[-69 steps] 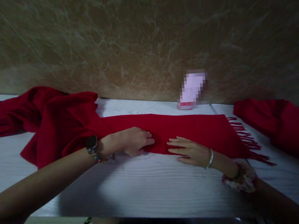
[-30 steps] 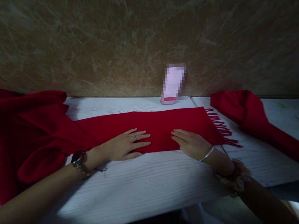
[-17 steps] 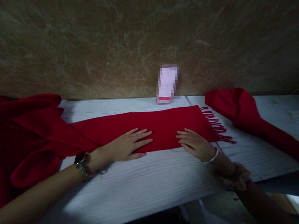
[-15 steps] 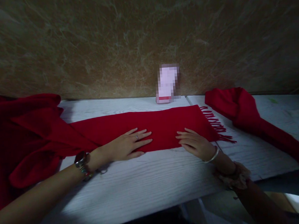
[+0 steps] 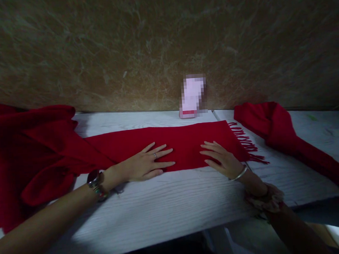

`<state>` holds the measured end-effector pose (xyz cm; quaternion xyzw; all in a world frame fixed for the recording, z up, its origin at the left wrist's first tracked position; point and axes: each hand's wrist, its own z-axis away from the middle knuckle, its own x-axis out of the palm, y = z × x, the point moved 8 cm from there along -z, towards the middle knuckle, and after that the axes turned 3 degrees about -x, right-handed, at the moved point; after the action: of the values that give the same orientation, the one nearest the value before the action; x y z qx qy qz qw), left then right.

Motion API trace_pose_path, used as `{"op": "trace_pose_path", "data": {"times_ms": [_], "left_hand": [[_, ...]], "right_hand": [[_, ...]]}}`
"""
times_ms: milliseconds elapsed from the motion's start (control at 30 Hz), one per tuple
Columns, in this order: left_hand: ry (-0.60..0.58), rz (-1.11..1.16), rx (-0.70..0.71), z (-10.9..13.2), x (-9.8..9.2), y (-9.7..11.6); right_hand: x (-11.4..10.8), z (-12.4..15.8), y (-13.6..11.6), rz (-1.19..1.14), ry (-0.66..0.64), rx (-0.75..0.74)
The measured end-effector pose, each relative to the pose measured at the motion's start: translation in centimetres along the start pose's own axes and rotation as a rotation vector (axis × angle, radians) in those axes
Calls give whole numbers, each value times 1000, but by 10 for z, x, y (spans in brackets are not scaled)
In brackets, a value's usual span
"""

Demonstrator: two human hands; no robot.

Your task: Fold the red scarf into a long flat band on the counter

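Observation:
A red fringed scarf (image 5: 184, 139) lies stretched flat along the white wood-grain table (image 5: 169, 204), its fringe at the right end and its left part bunched in a heap (image 5: 29, 152). My left hand (image 5: 144, 163) lies flat on the scarf's near edge, fingers spread, a ring on one finger and a watch on the wrist. My right hand (image 5: 222, 158) rests open on the scarf a little to the right, fingers pointing left, with a silver bangle at the wrist. Neither hand grips the cloth.
A second red scarf (image 5: 286, 138) lies crumpled at the right of the table and trails toward the near right edge. A small pink object (image 5: 192, 96), blurred out, leans against the brown marbled wall (image 5: 152, 47) behind the table.
My left hand went from curled on the scarf to lying flat. My right hand has slid slightly right along the scarf. The view has shifted a little.

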<state>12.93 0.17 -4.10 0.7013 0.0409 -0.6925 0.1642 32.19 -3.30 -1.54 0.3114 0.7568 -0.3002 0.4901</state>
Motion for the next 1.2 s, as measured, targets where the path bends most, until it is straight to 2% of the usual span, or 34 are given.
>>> {"op": "trace_pose_path", "data": {"times_ms": [167, 333, 467, 600, 867, 1033, 1200], "left_hand": [[51, 5, -29, 0, 2, -4], [31, 21, -4, 0, 0, 2], [20, 52, 27, 3, -5, 7], [2, 70, 16, 10, -10, 4], [9, 86, -4, 31, -12, 0], [7, 76, -11, 31, -8, 0], [41, 95, -9, 32, -8, -1]], "right_hand": [[7, -30, 15, 123, -111, 86], [21, -100, 27, 31, -213, 63], [43, -158, 27, -91, -324, 94], [63, -193, 17, -122, -370, 67], [79, -218, 9, -189, -459, 103], [85, -222, 3, -235, -500, 154], [83, -223, -1, -308, -476, 196]]}}
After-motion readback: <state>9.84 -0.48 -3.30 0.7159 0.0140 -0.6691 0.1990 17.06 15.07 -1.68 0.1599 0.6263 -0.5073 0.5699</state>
